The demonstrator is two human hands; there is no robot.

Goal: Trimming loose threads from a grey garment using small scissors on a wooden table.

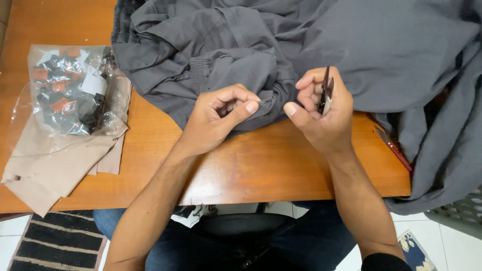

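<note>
small thread snips (326, 93) upright, tips away, in closed right hand (324, 113); left hand (218, 118) pinching grey garment (301, 45) edge

A clear plastic bag (75, 90) of small black and orange pieces lies well to the left of the grip, resting on folded beige cloth (55, 160) at the wooden table's (251, 170) left edge. Below the grip, under the table, a dark chair seat (241, 231) shows. A striped black and cream rug (60, 241) lies on the floor at lower left. A grey slotted basket (459, 213) sits at lower right, beside a patterned mat (414, 248).
</note>
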